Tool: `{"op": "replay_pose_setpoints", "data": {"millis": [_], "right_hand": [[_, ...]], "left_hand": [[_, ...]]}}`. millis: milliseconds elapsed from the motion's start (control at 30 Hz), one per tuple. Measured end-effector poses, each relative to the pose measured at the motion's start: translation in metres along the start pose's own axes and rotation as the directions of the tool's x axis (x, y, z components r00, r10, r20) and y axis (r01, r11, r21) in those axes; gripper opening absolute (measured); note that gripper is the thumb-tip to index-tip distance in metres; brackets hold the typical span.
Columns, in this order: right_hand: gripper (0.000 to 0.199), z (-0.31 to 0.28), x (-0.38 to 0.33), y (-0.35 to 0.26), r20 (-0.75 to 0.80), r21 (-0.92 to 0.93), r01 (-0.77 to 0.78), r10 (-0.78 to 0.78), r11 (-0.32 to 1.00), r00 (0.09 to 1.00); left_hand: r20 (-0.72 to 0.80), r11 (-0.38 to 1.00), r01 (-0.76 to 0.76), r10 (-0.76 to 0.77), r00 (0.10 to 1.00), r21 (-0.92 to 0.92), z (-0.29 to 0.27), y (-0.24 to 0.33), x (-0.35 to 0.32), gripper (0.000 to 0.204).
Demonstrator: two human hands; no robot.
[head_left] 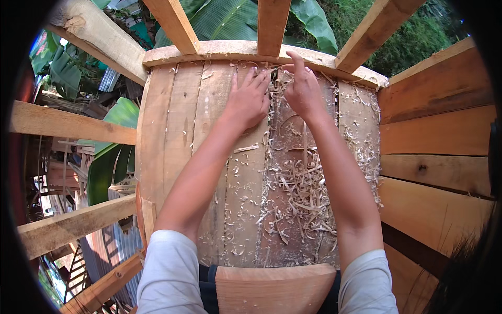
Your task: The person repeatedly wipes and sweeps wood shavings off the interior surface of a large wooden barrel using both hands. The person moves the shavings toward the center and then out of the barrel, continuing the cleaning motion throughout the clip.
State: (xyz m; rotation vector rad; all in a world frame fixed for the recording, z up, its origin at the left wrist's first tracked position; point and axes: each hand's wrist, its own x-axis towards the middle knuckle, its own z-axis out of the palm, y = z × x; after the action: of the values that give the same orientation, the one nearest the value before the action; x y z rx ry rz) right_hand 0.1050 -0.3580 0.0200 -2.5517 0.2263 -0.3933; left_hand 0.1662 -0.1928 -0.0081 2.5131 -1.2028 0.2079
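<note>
My left hand lies palm down on the plank floor, close to its far edge, with the fingers spread toward the edge board. To its right, my right hand is raised near that same edge. Its index finger points up and away, another finger or the thumb reaches left, and the rest are curled. No held thing shows in either hand. Between the hands is a narrow dark gap at the planks' far end. Curled wood shavings are heaped under my right forearm and scattered over the boards.
A smooth pale board with a curved top edge stands before my lap. Upright posts rise beyond the far edge. Rails run along the left side, with large green leaves outside. A plank wall closes the right side.
</note>
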Motion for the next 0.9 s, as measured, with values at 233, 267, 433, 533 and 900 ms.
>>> {"op": "replay_pose_setpoints", "data": {"millis": [233,267,433,533,900], "right_hand": [[0.083,0.016,-0.008,-0.001,0.038,0.515,-0.061,0.049,0.855,0.998],[0.081,0.015,-0.005,0.003,-0.062,0.469,-0.039,0.077,0.882,0.995],[0.08,0.02,-0.006,0.02,-0.179,0.401,-0.029,0.109,0.915,0.978],[0.085,0.018,-0.011,0.003,0.003,0.536,-0.121,0.142,0.835,0.99],[0.085,-0.008,-0.024,-0.004,0.025,0.603,-0.218,0.255,0.767,0.967]], "left_hand": [[0.022,0.975,-0.072,0.078,0.997,-0.212,0.003,0.002,0.007,0.062],[-0.067,0.978,-0.089,0.078,0.995,-0.189,0.003,0.004,0.002,0.062],[-0.107,0.987,0.092,-0.106,0.989,-0.132,-0.007,0.016,-0.026,0.05],[0.07,0.987,0.0,0.011,0.997,-0.161,-0.005,0.011,-0.03,0.047],[-0.066,0.955,-0.08,0.064,0.996,-0.287,0.003,0.005,-0.008,0.049]]}}
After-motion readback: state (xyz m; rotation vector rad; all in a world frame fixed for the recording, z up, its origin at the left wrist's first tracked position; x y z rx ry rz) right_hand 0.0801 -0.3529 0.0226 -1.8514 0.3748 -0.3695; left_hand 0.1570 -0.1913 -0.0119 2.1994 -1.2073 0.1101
